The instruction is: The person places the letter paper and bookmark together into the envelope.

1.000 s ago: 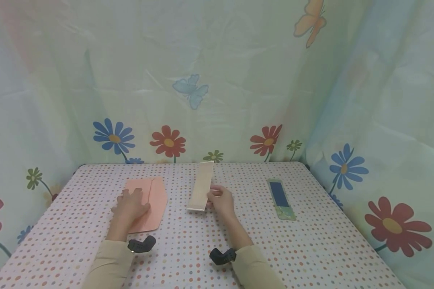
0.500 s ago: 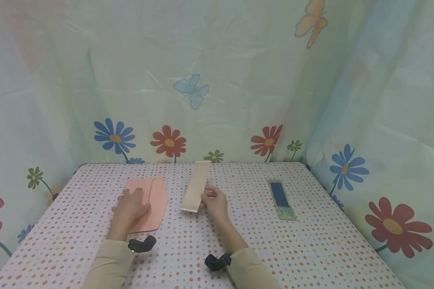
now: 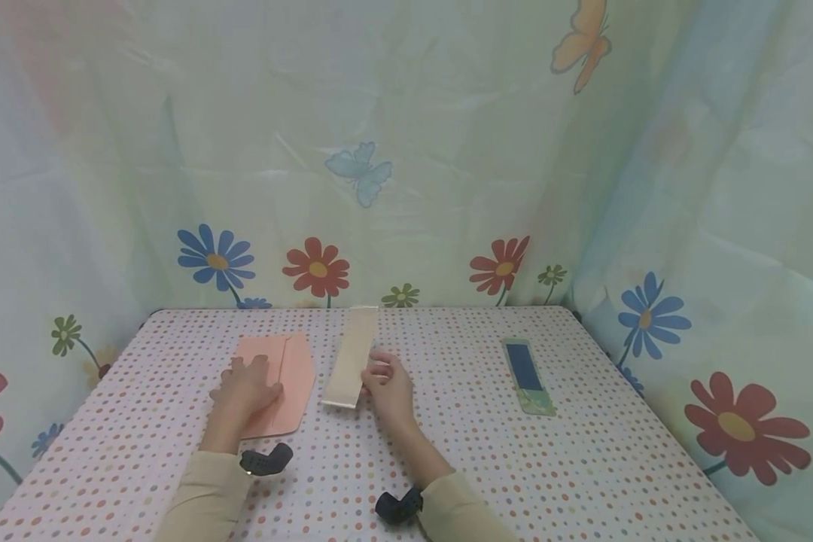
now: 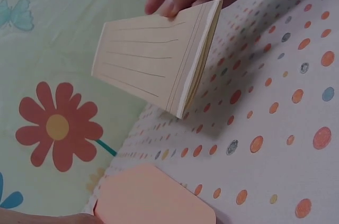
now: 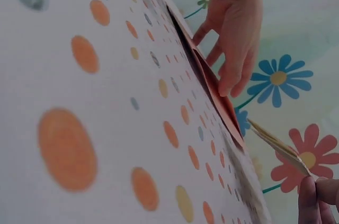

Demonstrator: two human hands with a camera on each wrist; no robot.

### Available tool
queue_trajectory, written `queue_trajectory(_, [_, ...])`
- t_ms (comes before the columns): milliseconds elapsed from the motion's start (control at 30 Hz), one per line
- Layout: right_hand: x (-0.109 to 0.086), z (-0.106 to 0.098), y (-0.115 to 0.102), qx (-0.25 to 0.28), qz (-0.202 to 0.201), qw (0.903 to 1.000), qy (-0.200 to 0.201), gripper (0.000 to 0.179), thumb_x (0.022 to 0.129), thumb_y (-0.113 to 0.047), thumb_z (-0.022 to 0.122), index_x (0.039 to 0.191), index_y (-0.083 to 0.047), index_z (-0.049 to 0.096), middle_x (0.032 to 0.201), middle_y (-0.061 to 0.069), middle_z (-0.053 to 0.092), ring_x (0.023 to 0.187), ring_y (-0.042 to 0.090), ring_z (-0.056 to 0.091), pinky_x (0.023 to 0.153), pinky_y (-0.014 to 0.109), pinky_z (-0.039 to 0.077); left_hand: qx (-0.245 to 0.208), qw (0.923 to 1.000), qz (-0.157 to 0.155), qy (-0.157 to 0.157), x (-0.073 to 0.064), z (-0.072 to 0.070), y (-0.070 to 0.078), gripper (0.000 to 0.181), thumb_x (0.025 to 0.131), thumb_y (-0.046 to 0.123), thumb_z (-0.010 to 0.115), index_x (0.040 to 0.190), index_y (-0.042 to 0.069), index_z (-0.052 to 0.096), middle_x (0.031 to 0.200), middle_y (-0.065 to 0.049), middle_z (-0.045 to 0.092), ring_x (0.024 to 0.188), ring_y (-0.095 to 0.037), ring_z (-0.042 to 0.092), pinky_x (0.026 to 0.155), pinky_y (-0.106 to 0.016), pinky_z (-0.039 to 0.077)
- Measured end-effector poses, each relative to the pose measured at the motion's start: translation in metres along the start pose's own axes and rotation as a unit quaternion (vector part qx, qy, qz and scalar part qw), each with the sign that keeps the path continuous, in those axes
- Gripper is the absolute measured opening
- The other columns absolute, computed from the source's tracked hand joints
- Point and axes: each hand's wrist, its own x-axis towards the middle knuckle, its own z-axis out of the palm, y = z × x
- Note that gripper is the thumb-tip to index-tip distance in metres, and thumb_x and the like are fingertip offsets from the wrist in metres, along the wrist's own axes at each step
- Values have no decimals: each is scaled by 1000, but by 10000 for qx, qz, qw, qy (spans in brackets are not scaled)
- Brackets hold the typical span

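A pink envelope (image 3: 299,388) lies on the left of the table, its flap side to the right. My left hand (image 3: 245,388) rests on it with fingers spread; the right wrist view shows those fingertips on the envelope (image 5: 221,101). My right hand (image 3: 393,391) pinches the right long edge of a folded sheet of cream letter paper (image 3: 350,360). In the left wrist view the letter paper (image 4: 140,57) shows printed lines and several layers at its end. It is held above the table, tilted, with a shadow beneath, just right of the envelope.
A long green card with a dark blue panel (image 3: 525,369) lies on the right of the table. White cloth with coloured dots covers the table (image 3: 583,452). A flowered curtain (image 3: 433,188) hangs behind and at both sides. Black wrist cameras (image 3: 266,459) sit at both sleeves.
My right hand has moved left with the folded letter paper, bringing it closer to the envelope. The left hand has stayed on the envelope.
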Motion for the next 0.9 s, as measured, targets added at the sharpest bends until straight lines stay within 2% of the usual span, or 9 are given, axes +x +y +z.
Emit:
queue_trajectory(167, [-5,4,6,-567,-392,9972,-276,21,87,-15,65,108,-12,65,102,4,65,78,9,63,66,22,57,46,10000,24,-23,-2,-1,1,66,88,27,58,145,5,33,148,-36,17,132,-59,17,99,-79,15])
queue_trajectory(367, [-6,6,10,-1095,-416,9923,-412,11,86,-20,66,96,-21,70,101,-4,68,77,4,61,64,15,53,84,9999,60,45,-3,0,1,65,88,27,59,144,6,35,145,-34,23,131,-58,21,99,-78,18])
queue_trajectory(600, [-7,7,11,-1609,-601,9838,-506,13,87,-23,65,99,-21,71,101,-4,69,78,2,60,64,14,51,168,9998,39,81,-4,0,3,62,88,26,58,142,4,37,143,-34,28,128,-56,26,99,-77,21])
queue_trajectory(900, [-13,11,10,-1951,-495,9756,-879,28,87,-23,62,114,-20,67,112,0,68,86,5,63,68,18,53,255,9996,-10,109,-3,-1,2,61,86,28,58,139,3,42,137,-34,33,123,-53,32,97,-76,25])
